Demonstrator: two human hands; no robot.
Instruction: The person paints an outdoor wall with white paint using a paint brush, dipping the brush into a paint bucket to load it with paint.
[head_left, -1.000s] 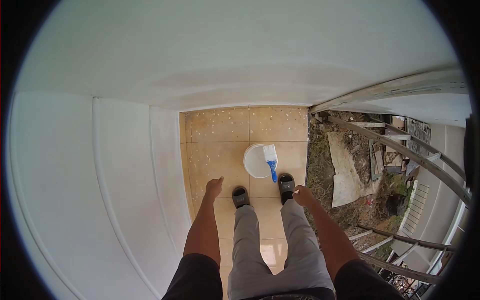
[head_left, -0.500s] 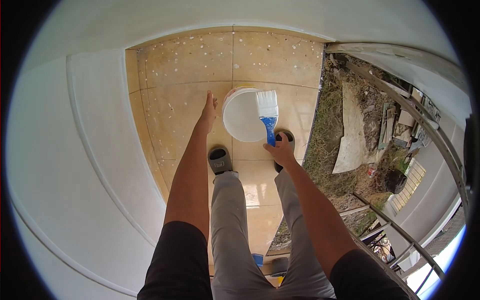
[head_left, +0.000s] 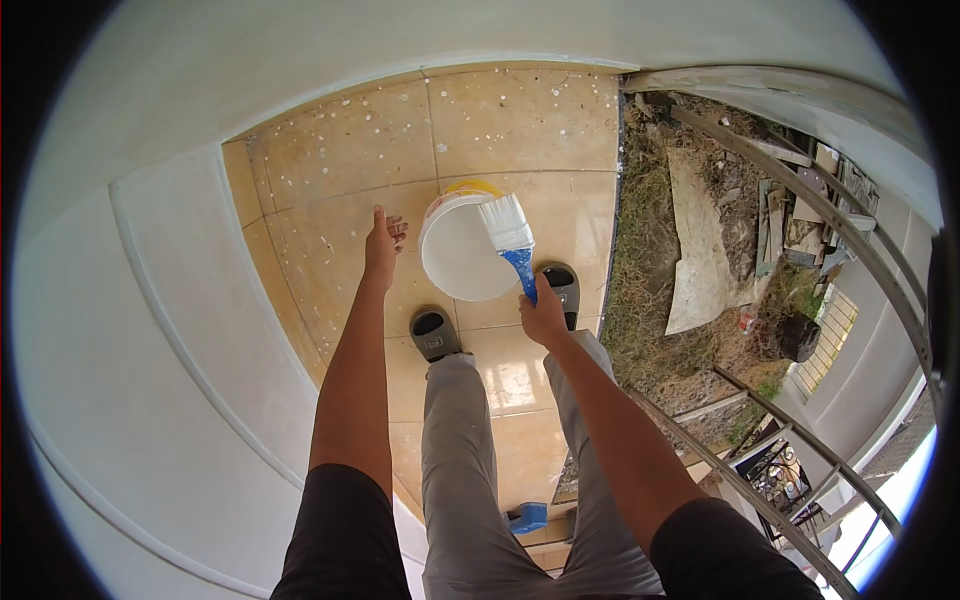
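My right hand (head_left: 543, 312) is closed round the blue handle of a wide paintbrush (head_left: 512, 240). Its bristles are coated white and point away from me over the right part of a white bucket (head_left: 462, 250). The bucket stands on the tiles and shows white inside, with a yellow patch at its far outer side. To the left of the bucket, touching nothing, my left hand (head_left: 384, 240) hangs in the air with its fingers apart and holds nothing.
Dark slippers (head_left: 434, 334) are on my feet, just this side of the bucket. White walls (head_left: 170, 330) rise at left and ahead. Paint spots dot the tiled floor (head_left: 350, 130). A metal ladder (head_left: 740, 490) and railing stand at right, beside rough ground with boards.
My left hand has moved left, farther from the bucket. The brush has turned so its bristles lean left, and my right hand is wrapped more fully round the handle. The view has shifted slightly.
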